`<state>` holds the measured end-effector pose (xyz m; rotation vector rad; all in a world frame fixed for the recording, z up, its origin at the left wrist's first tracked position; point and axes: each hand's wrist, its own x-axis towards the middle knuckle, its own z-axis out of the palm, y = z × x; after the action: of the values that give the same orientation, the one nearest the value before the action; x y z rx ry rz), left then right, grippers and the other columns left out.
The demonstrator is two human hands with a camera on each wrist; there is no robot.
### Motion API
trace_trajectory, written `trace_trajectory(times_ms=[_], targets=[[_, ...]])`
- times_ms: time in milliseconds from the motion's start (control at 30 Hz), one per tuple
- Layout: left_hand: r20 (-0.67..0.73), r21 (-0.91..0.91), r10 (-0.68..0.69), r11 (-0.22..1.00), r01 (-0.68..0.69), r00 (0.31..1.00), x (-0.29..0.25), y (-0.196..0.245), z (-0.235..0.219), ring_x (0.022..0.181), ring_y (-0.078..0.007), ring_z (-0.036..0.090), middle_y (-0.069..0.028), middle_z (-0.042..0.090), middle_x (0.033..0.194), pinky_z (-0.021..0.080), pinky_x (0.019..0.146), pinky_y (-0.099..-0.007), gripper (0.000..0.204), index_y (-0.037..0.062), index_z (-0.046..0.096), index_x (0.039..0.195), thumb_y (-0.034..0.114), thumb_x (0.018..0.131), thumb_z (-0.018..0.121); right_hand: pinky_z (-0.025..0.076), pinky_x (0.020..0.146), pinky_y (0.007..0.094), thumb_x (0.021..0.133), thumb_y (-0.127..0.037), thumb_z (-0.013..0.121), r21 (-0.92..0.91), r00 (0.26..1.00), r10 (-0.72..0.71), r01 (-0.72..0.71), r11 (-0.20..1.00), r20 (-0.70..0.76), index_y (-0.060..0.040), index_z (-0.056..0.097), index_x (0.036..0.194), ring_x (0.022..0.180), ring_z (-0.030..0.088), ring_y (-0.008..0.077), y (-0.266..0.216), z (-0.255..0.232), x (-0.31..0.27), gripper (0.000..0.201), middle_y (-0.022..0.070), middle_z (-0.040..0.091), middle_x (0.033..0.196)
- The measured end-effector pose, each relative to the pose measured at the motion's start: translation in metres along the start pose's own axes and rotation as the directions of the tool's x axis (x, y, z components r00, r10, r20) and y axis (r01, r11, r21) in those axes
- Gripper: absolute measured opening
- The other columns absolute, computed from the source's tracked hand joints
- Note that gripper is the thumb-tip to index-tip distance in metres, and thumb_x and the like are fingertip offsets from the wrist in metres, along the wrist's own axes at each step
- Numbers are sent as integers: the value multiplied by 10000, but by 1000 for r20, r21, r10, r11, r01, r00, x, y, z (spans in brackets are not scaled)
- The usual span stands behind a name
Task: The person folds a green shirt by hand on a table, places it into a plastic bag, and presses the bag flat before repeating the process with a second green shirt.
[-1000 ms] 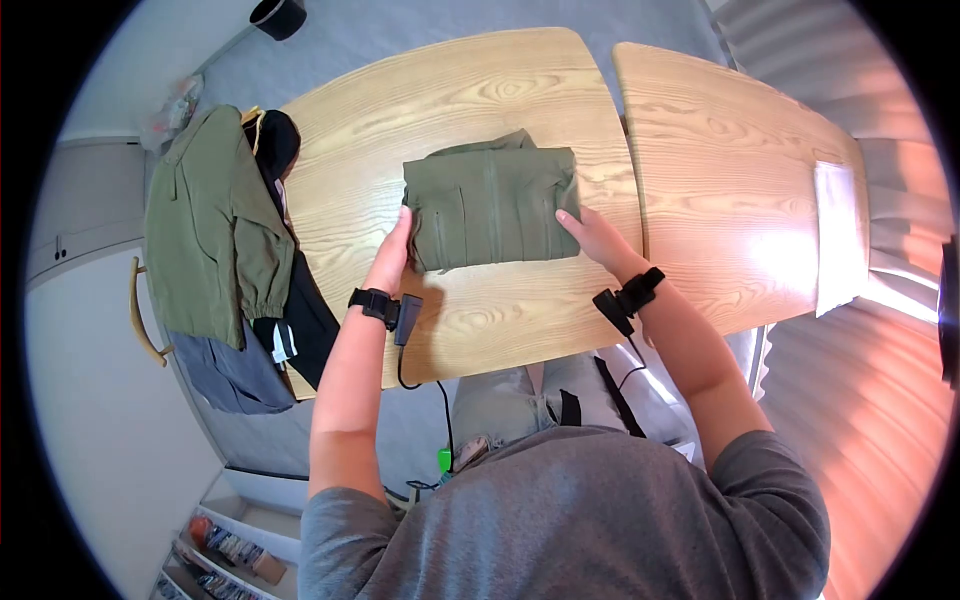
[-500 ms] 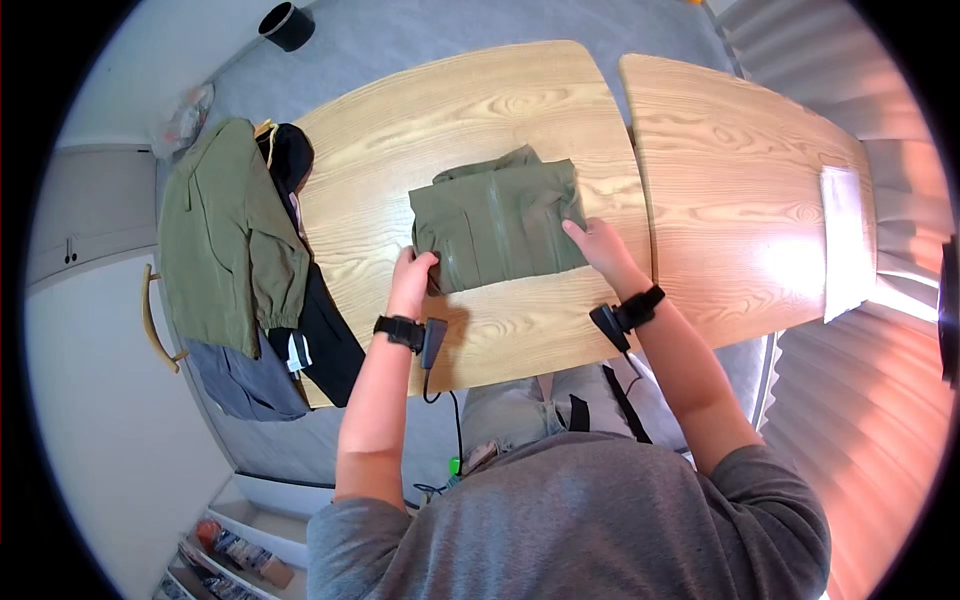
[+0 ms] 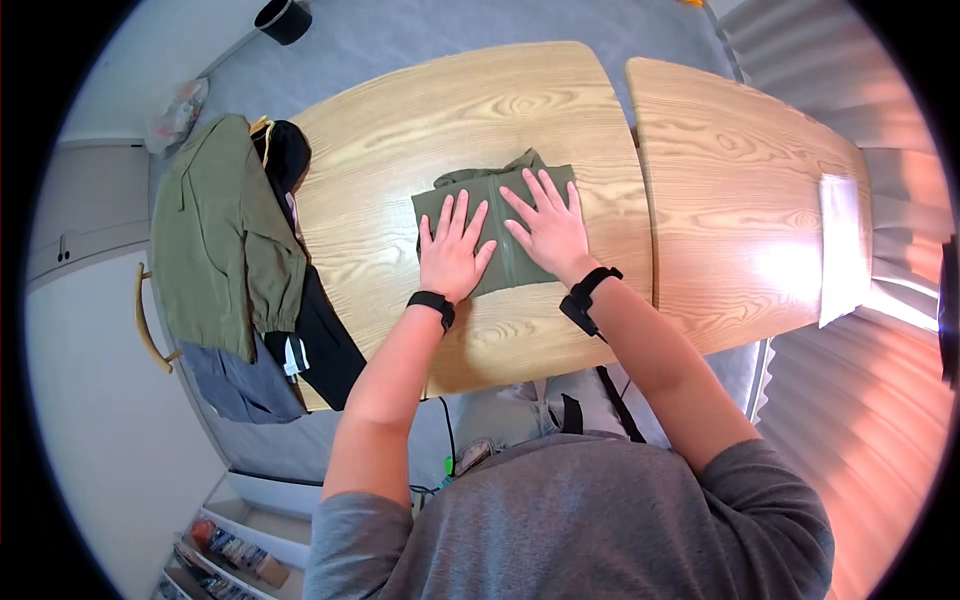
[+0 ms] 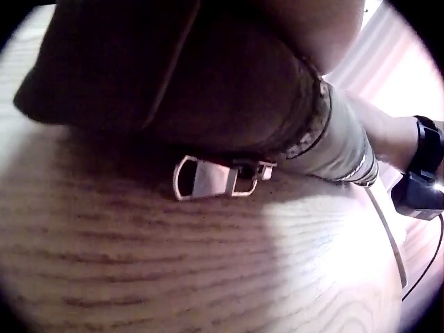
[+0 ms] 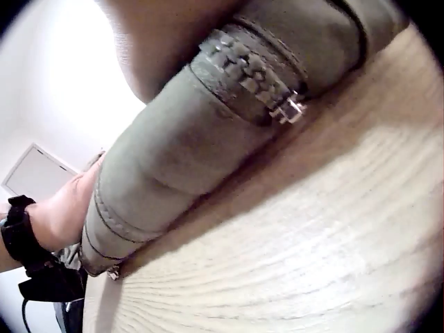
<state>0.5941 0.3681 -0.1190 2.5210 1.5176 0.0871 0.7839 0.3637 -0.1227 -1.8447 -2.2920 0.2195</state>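
A folded olive-green garment lies in the middle of the wooden table. My left hand lies flat on its left half, fingers spread and straight. My right hand presses flat on its right half, fingers spread too. The left wrist view shows the garment's folded edge on the wood, with a metal zipper pull sticking out. In the right wrist view, the zipper teeth and the rolled edge of the garment rest on the table, and my left hand is at the far side.
More clothes hang over the table's left end: an olive jacket, a black piece and a grey one. A second wooden table adjoins on the right, with a white sheet near its edge. A black bin stands on the floor.
Both hands moved from the garment's side edges onto its top and now lie flat. The garment looks folded smaller than one second ago.
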Motion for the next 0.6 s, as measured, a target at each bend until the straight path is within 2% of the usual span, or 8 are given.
trace_trajectory(times_ms=[333,433,500,533,567,600], targets=[[1,-53,-35,998,35,999,4,-3,10,1380,-292,221,-92,232,1503,207,1044,-607,619,210,360,1406,421,854,547,193,1071,553,884,-442,490,54,999,36,-36,998,-5,-289,470,1327,1359,261,264,1,3,8,469,82,337,1445],[0,-45,-35,998,35,999,4,-3,12,1386,-289,209,-91,228,1506,183,1064,-589,622,200,363,1403,399,847,556,187,1073,551,874,-435,504,79,998,25,-29,996,53,-261,443,1349,1357,265,276,2,-4,8,510,104,313,1454],[29,-54,-37,998,39,999,7,-2,9,1392,-291,193,-88,219,1511,162,1078,-581,624,185,359,1405,383,848,557,163,1077,562,859,-464,505,147,991,-26,7,989,130,-228,431,1356,1376,214,301,10,-15,5,555,111,300,1463],[45,-57,-36,998,38,998,6,-1,10,1396,-292,183,-87,213,1514,150,1084,-578,627,178,355,1407,375,847,558,182,1083,537,844,-449,540,201,989,-85,59,978,124,-201,433,1354,1374,220,301,20,-20,1,577,113,313,1457],[58,-47,-44,998,47,997,5,1,9,1399,-291,173,-84,208,1517,144,1089,-571,636,176,346,1411,368,845,562,204,1086,506,836,-420,563,268,959,-181,119,956,218,-182,442,1346,1370,238,292,34,-35,1,577,118,325,1452],[70,-34,-56,998,59,996,6,2,7,1403,-290,163,-81,202,1520,138,1094,-564,644,174,337,1416,361,842,565,256,1079,437,844,-397,558,270,967,-203,157,950,153,-154,501,1294,1337,311,266,51,-27,-7,515,106,406,1405]])
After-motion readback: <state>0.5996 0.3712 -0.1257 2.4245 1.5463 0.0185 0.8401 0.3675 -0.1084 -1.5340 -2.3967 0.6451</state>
